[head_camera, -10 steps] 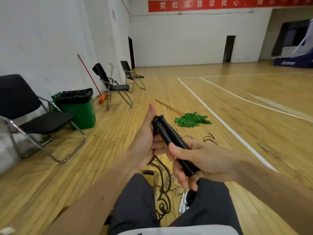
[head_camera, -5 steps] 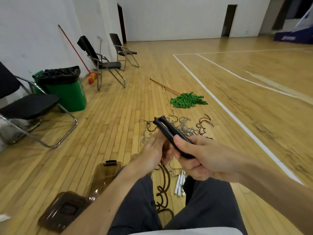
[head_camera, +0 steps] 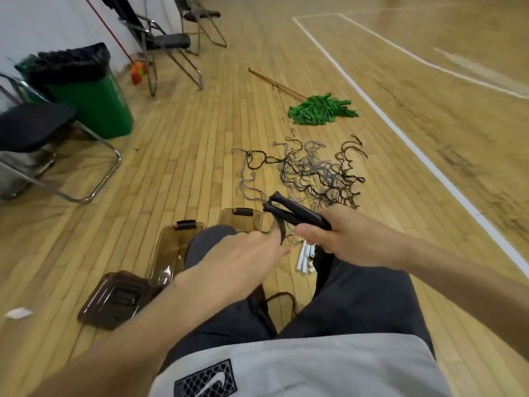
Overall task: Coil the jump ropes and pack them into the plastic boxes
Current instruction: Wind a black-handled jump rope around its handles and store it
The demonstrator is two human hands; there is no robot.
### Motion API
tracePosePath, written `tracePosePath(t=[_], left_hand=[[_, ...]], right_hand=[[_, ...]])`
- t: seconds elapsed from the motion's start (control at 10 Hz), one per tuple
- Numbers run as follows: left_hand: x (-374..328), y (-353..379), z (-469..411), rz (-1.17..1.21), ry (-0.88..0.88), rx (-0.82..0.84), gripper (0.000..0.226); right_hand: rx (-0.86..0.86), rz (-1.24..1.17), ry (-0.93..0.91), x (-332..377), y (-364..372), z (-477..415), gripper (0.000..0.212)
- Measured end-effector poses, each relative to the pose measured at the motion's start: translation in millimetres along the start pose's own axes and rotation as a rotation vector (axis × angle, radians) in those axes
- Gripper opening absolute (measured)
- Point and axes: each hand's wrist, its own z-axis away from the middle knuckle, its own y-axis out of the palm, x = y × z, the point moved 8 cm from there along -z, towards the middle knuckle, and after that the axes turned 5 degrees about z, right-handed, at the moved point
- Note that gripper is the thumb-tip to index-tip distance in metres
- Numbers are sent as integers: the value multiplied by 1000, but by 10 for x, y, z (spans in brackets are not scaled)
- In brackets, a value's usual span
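Observation:
My right hand (head_camera: 347,239) grips two black jump rope handles (head_camera: 289,209) held side by side, their ends pointing up and left. My left hand (head_camera: 237,260) pinches the dark rope (head_camera: 282,230) where it loops just below the handles; more of it hangs down between my legs (head_camera: 282,299). A tangle of black and grey ropes (head_camera: 309,170) lies on the floor ahead. Brown clear plastic boxes (head_camera: 169,253) stand by my left knee, another box (head_camera: 239,217) behind it. A brown lid (head_camera: 114,299) lies to the left. White handles (head_camera: 305,256) lie below my right hand.
A green bin (head_camera: 88,90) with a black bag stands at the left, beside folding chairs (head_camera: 43,130) along the wall. A green mop head (head_camera: 320,110) on a wooden stick lies ahead. A white court line (head_camera: 400,133) runs along the right.
My view has tilted down, bringing the boxes and lid into sight. My hands have lowered with the handles, and my left hand has slid from the handle ends down to the rope.

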Motion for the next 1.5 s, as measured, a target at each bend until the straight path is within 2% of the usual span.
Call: tracePosePath(t=[0.1, 0.2, 0.3, 0.4, 0.5, 0.6, 0.8, 1.0, 1.1, 1.2, 1.3, 1.4, 1.5], left_hand=[[-9, -149, 45, -157, 56, -69, 26], [-66, -263, 104, -176, 203, -147, 14], [-68, -347, 123, -95, 332, -207, 20], [-118, -666, 198, 3, 424, -255, 42], [-221, -859, 234, 123, 461, -237, 36], [-177, -947, 177, 283, 431, -248, 36], [-294, -891, 100, 353, 442, -236, 29], [-292, -807, -1, 874, 341, 37, 11], [-235, -753, -28, 1137, 353, 71, 13], [-180, -642, -60, 1295, 328, 79, 30], [-210, -481, -123, 1582, 297, 110, 39], [-267, -292, -178, 1776, 227, 172, 44], [-271, -145, -202, 1831, 125, 157, 43]], right_hand=[[-7, 156, 33, -72, 34, 6, 39], [48, 248, 55, -89, 91, 46, 38], [169, 272, 71, -67, 118, 153, 36], [269, 276, 15, 46, 100, 289, 39], [241, 347, -60, 141, 46, 370, 45], [145, 373, -130, 216, -43, 417, 66], [99, 432, -102, 180, -61, 450, 80], [102, 396, -142, 203, 62, 504, 77], [124, 225, -209, 277, 55, 519, 80], [128, 115, -222, 307, 4, 543, 77], [98, -32, -245, 319, -55, 518, 61], [79, -160, -224, 292, -145, 472, 64], [25, -246, -215, 275, -303, 475, 57]])
